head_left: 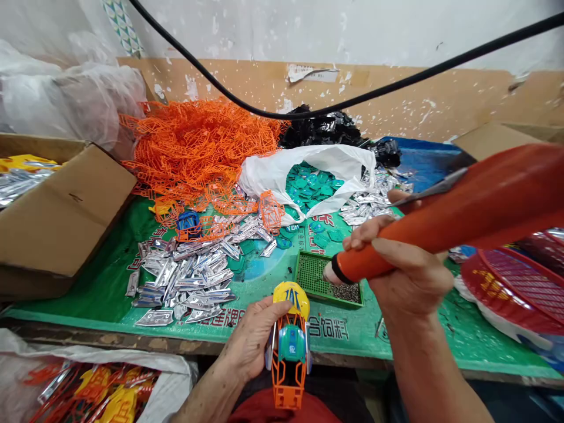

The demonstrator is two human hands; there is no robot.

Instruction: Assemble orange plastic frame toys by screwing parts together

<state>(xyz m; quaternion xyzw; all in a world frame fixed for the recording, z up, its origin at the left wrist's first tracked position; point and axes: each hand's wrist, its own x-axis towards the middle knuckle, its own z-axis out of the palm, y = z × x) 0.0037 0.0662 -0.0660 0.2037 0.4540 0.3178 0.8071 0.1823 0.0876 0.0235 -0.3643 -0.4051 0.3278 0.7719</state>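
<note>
While the left hand (253,341) firmly grips a plastic toy car (288,346) upright at the front edge of the table (106,282), the right hand (409,276) closes fully around an orange electric screwdriver (440,229), its tip near the car, over a green screw tray (311,276).

At the bottom centre of the frame, the person wears a red garment (282,408); dark cloth, perhaps trousers (348,399), shows to its right; the left hand (253,341) and right hand (408,276) are bare; so are both forearms.
</note>
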